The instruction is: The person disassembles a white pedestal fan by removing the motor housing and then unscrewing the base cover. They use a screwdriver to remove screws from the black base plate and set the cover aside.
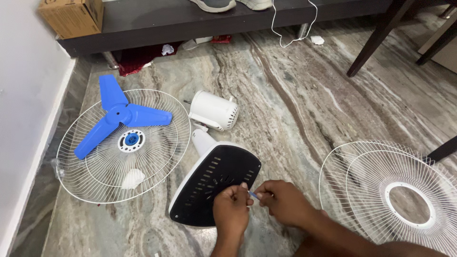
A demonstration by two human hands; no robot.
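Left hand point(231, 209): closed, fingertips pinching one end of the small thin blue-and-white stick point(253, 194).
Right hand point(284, 202): closed on the other end; both hands together.
Stick: long axis from 10 to 4 o'clock, over the lower edge of the fan base.
Black oval fan base with white rim point(209, 183): bottom-up on the marble floor point(304, 100), neck pointing to 11 o'clock.
White motor housing point(214, 110): at 12 o'clock from the base.
Blue three-blade propeller point(119, 114): on the white wire grille point(90, 176), at 10 o'clock.
Second white wire grille point(362, 166): at 3 o'clock.
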